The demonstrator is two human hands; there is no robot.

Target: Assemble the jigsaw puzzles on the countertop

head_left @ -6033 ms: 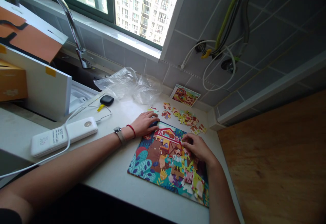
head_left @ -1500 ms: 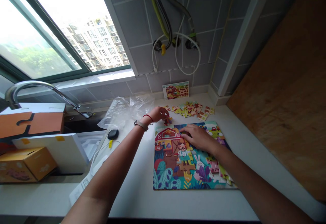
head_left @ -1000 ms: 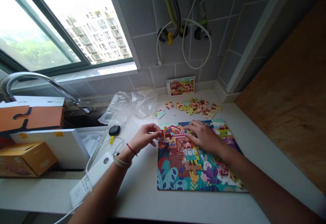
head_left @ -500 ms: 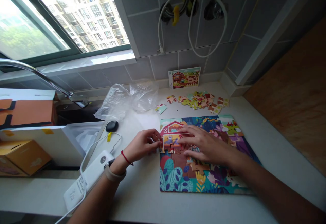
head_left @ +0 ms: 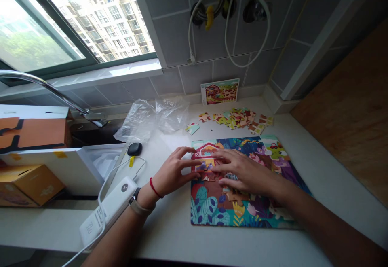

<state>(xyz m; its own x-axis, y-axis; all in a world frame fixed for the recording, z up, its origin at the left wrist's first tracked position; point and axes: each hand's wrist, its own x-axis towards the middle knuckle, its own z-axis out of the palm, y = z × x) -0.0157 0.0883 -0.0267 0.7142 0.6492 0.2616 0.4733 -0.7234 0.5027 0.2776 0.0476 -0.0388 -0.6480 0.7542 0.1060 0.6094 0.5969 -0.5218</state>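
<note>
A colourful puzzle board lies flat on the white counter. Joined pieces showing a red barn cover its upper left part. My left hand is at the board's left edge, fingers spread, their tips touching the barn pieces. My right hand rests over the middle of the board with fingers apart, tips on the right side of the barn pieces. Loose puzzle pieces are heaped behind the board. Behind them a picture card of a barn leans on the wall.
Crumpled clear plastic bags lie behind my left hand. A white power bank with a cable and a black case are at the left. Beyond them are boxes and a faucet.
My left hand has moved slightly right onto the barn pieces, and its fingers have spread from a closer grip. My right hand has stayed almost in place.
</note>
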